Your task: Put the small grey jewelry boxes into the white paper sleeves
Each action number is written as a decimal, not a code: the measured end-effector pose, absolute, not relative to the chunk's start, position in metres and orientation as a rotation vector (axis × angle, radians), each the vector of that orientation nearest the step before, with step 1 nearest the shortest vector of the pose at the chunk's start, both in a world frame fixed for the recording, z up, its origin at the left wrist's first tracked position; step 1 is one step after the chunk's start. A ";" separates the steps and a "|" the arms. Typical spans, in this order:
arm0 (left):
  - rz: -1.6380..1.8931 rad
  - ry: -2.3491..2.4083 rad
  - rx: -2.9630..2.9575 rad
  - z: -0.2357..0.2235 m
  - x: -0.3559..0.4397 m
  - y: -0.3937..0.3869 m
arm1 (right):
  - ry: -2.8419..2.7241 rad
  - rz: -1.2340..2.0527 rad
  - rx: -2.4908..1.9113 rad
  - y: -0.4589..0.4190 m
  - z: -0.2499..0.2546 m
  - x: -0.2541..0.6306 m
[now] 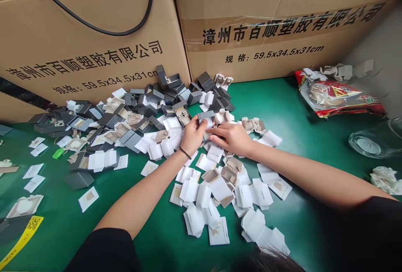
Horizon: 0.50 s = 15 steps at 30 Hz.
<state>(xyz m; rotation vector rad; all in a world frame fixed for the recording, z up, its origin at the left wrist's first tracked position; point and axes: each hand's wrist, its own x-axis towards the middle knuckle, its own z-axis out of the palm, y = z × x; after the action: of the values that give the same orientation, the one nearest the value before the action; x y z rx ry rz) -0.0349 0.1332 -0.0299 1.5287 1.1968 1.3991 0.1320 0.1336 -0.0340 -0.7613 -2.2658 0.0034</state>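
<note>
My left hand [193, 136] is closed around a small dark grey box [206, 115] whose lid stands up, with white inside it. Its thumb lies over the front of the box. My right hand [234, 138] reaches in from the right, fingers stretched out and apart, fingertips touching the inside of the same box. Whether they pinch anything there cannot be made out. Around both hands lie folded white card inserts [190, 190], some showing brown undersides. Beyond my left hand spreads a heap of dark grey small boxes [108, 120], several of them open.
Two large cardboard cartons [94, 66] wall off the back of the green table [125, 205]. A black cable [125, 33] hangs before the left one. At right are a red food packet [339, 96], a clear cup [373, 142] and crumpled tissue [386, 180]. Yellow tape [21, 244] lies front left.
</note>
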 end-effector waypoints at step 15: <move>1.542 1.087 1.112 -0.023 -0.033 0.130 | -2.058 -0.137 -0.658 0.135 -0.030 0.135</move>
<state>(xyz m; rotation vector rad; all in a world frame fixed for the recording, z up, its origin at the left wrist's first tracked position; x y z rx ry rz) -0.0333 0.1295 -0.0229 1.1125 1.0874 1.5422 0.1349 0.1345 -0.0299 -0.6584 -2.0584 -0.1367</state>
